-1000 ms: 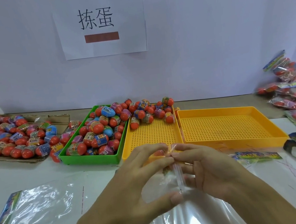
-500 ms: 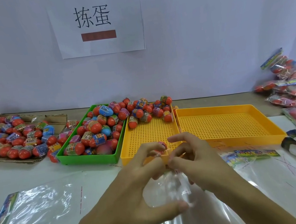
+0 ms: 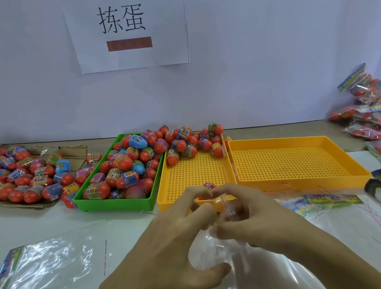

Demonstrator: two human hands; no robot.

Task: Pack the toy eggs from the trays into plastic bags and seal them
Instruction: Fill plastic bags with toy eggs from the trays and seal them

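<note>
White worktop [image 3: 47,220]: left hand [image 3: 166,252] and right hand [image 3: 257,218] pinching thin, slippery clear plastic bag [image 3: 229,212] at mouth; best gripped by rim.

Two yellow trays [image 3: 192,173] [image 3: 292,154], one green tray [image 3: 119,204], two hands [image 3: 173,251] [image 3: 259,218], one paper sign [image 3: 126,22]

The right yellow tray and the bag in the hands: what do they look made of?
Right yellow tray: apparently moulded plastic, matte, with a perforated grid floor. Bag: thin clear plastic film, glossy, crinkled, with glare streaks; both hands pinch its top.
</note>
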